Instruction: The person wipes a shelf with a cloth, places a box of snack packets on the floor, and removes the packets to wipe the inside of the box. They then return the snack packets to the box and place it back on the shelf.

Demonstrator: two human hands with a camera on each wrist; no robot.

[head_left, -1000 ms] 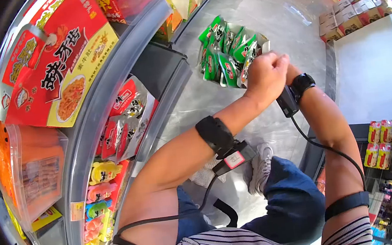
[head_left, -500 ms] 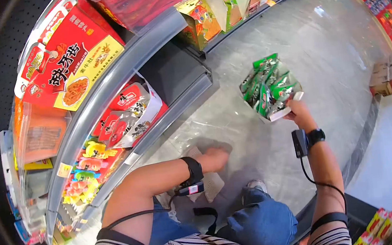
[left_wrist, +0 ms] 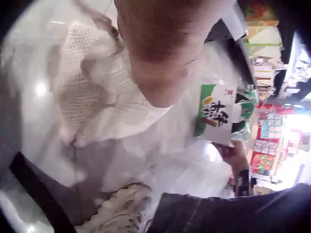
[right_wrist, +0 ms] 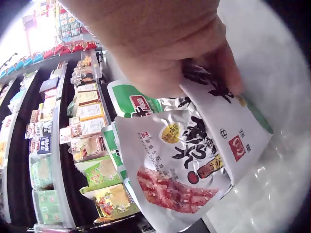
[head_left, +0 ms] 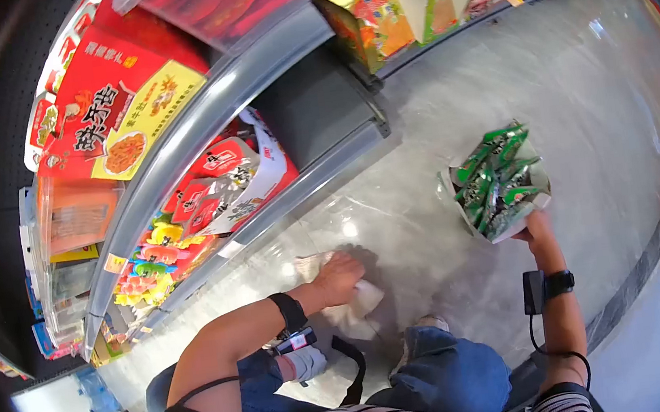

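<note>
My right hand grips the near edge of an open white display box, thumb and fingers on opposite sides of its wall. Green snack packets stand upright inside; a silver one with a meat picture faces the right wrist camera. Off to the left, my left hand grips a crumpled cream cloth low over the floor, near my feet. The cloth has a waffle-like weave. In the left wrist view the left fingertips are mostly hidden behind the hand.
At left, a tiered shelf carries a red snack carton, a box of red packets and colourful toy-like packs. A bare dark shelf section lies beside the red packets. Grey shiny floor stretches below.
The left hand has left the box, dropped down to the left and taken hold of the cloth. The right hand has carried the box rightward, away from the shelf.
</note>
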